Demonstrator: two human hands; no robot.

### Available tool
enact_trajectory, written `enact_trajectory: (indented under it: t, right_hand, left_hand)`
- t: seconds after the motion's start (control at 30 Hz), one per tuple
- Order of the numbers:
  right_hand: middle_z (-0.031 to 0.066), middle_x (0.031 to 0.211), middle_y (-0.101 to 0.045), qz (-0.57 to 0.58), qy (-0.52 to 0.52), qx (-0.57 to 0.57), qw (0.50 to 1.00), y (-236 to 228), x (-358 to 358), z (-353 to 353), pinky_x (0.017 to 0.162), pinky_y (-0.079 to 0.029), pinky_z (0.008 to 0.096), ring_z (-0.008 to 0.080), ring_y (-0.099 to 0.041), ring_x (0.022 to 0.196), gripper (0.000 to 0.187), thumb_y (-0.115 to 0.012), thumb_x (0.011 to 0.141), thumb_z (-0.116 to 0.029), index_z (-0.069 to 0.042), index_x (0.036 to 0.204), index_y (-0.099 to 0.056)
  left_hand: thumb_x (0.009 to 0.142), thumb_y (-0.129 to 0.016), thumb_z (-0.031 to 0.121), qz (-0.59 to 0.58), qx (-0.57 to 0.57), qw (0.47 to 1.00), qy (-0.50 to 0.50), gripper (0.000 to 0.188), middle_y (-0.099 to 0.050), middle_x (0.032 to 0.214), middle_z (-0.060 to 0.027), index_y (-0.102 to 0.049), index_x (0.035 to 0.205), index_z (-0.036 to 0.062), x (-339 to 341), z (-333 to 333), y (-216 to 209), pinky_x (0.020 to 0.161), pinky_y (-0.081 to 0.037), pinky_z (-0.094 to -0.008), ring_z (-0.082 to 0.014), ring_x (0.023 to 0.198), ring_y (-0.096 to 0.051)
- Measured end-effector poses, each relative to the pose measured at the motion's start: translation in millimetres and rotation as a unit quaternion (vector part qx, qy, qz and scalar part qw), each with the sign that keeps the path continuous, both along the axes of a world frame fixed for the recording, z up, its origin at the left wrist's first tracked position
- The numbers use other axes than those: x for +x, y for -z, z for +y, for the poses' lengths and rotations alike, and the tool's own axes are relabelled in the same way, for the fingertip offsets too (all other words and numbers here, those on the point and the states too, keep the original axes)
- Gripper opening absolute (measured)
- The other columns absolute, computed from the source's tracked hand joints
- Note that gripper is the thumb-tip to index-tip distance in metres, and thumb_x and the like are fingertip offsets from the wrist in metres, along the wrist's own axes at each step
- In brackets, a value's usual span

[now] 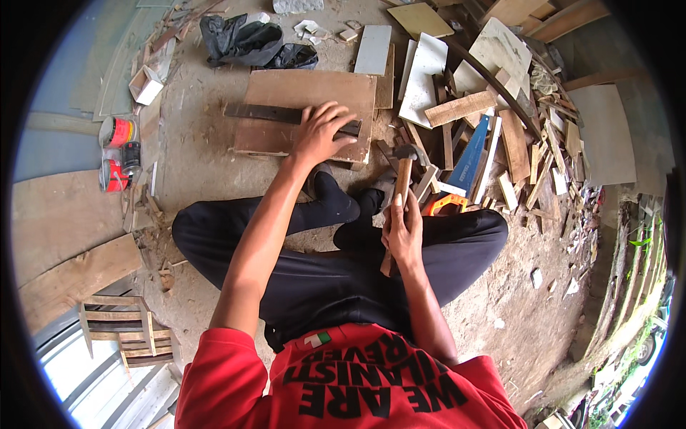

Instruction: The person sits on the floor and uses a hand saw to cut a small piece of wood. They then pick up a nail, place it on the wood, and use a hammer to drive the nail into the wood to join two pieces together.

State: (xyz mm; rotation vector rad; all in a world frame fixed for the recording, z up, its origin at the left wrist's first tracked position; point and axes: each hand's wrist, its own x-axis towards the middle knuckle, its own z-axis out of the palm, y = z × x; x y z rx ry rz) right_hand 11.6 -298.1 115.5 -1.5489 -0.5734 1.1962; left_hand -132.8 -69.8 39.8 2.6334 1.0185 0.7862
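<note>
Presently, the left hand (319, 134) is set over the dark wooden strip (261, 113), which lies across the brown wooden board (307, 86) beyond the feet; its fingers straddle the strip, but whether they clamp or merely press cannot be told. The right hand (405, 230) grasps the wooden-handled hammer (403, 177), head uppermost. The step appears to be steadying the strip; any hammer blow next calls for clear left fingers.

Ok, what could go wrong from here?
If the right hand swings the hammer, a stray blow might catch the left hand, which lies over the dark strip. The saw lies beside the right leg, so shifting that leg could knock it.
</note>
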Motion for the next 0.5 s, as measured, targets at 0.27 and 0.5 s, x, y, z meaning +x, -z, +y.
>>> enact_trajectory:
  t: [0.27, 0.5]
  right_hand:
    - [-0.0040, 0.070, -0.046, -0.009, 0.021, 0.043, 0.999, -4.5, -1.3, 7.5, 0.040, -0.038, 0.0191, 0.0021, -0.041, 0.047, 0.043, -0.051, 0.105, -0.027, -0.004, 0.140, -0.040]
    - [-0.0028, 0.069, -0.046, -0.065, -0.014, 0.041, 0.997, -9.6, 6.9, 25.9, 0.037, -0.033, 0.0192, 0.0021, -0.038, 0.045, 0.040, -0.049, 0.106, -0.025, -0.005, 0.140, -0.043]
  left_hand:
    - [0.082, -0.076, 0.037, -0.002, -0.053, 0.998, -0.041, 0.044, -0.067, 0.113, -0.0027, -0.069, 0.122, 0.0185, 7.2, -15.5, 5.7, 0.096, -0.043, -0.0409, -0.0248, 0.106, -0.059]
    - [0.085, -0.075, 0.033, -0.155, -0.141, 0.978, -0.014, 0.029, -0.071, 0.109, -0.0022, -0.074, 0.106, 0.0136, 23.0, 0.2, -0.4, 0.090, -0.046, -0.0399, -0.0230, 0.106, -0.064]
